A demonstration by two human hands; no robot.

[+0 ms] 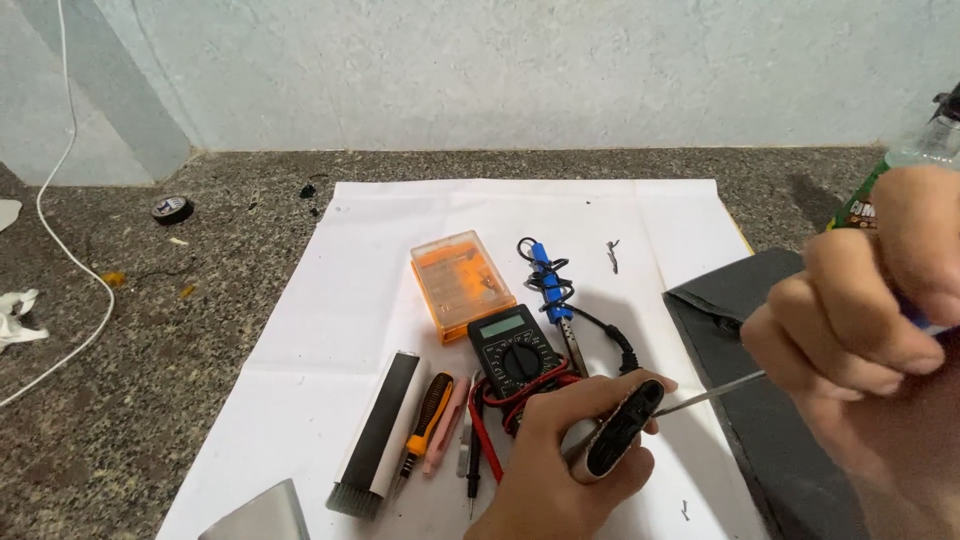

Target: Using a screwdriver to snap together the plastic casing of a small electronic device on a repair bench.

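Note:
My left hand (560, 460) grips a small black and silver device (622, 432) on edge at the bottom centre of a white sheet (330, 330). My right hand (860, 330), large and close to the camera at the right, holds a screwdriver whose thin metal shaft (715, 390) reaches left to the end of the device. Just behind my left hand lies a black multimeter (515, 348) with red and black leads (487, 440).
On the sheet lie an orange bit case (462, 283), a blue-handled soldering iron (552, 290), an orange-and-black screwdriver (428, 412), a pink tool and a black-and-white brush (375, 440). A dark mat (740, 310) lies right. A tape roll (172, 209) and white cable (60, 230) lie left.

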